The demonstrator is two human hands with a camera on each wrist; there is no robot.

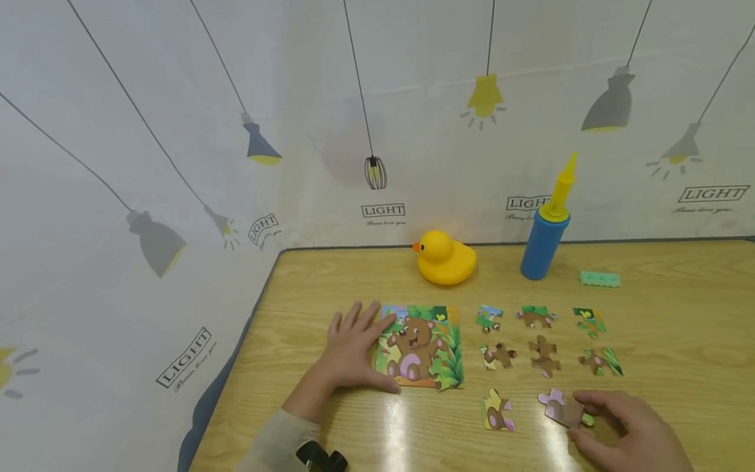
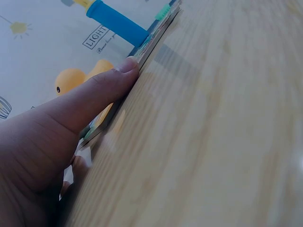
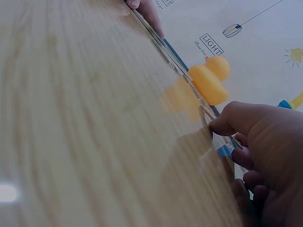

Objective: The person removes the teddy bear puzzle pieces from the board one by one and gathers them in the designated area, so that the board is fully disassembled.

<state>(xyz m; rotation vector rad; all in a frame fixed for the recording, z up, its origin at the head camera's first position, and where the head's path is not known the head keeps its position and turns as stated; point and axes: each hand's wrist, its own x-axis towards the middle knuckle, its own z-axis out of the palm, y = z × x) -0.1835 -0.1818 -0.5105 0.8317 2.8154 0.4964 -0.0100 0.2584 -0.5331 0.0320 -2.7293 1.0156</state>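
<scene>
A square bear picture (image 1: 415, 344) lies on the wooden table, and a puzzle piece with green leaves (image 1: 448, 373) sits over its lower right corner. My left hand (image 1: 354, 347) is spread at the picture's left side, thumb along the lower edge and fingertips by the upper left corner. In the left wrist view, the thumb (image 2: 104, 92) reaches along the picture's thin edge. To the right, my right hand (image 1: 634, 426) pinches a pink and brown puzzle piece (image 1: 563, 410) between thumb and forefinger. That piece appears tilted up from the table in the right wrist view.
Several loose puzzle pieces (image 1: 544, 356) are laid out in rows right of the picture. Behind them stand a yellow rubber duck (image 1: 446, 259) and a blue hand pump (image 1: 544, 242) with a yellow nozzle. A green toy block (image 1: 600, 279) lies at the back right, near the wall.
</scene>
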